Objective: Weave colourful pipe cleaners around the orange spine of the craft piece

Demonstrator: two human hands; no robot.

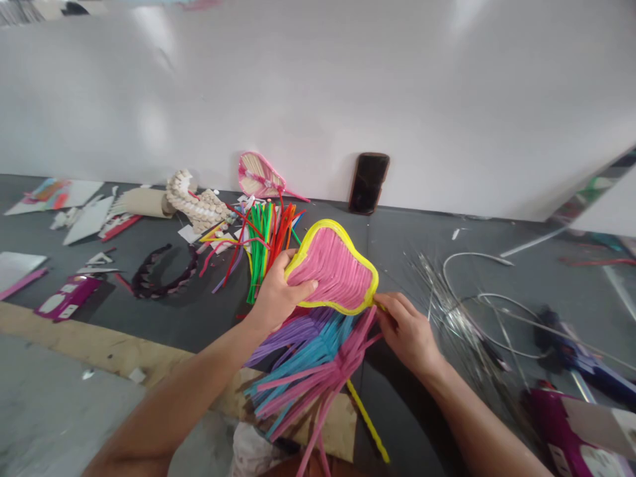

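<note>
A leaf-shaped piece (330, 265) of pink pipe cleaners, edged with a yellow pipe cleaner, is held up over the table. My left hand (285, 288) grips its left side, thumb on the pink face and the other fingers behind. At its lower right tip, my right hand (405, 328) pinches the yellow end. Below the piece lie bundles of pink pipe cleaners (342, 364), blue pipe cleaners (303, 361) and purple pipe cleaners (291, 338). A loose yellow pipe cleaner (368, 421) sticks out under them.
Green pipe cleaners (258, 245) and other colours lie behind my left hand. A pink leaf shape (261, 175) and a phone (368, 183) lean on the wall. Metal wires (460, 318), a glue gun (586, 364) and a purple power strip (561, 424) are right; a dark braided band (163, 271) is left.
</note>
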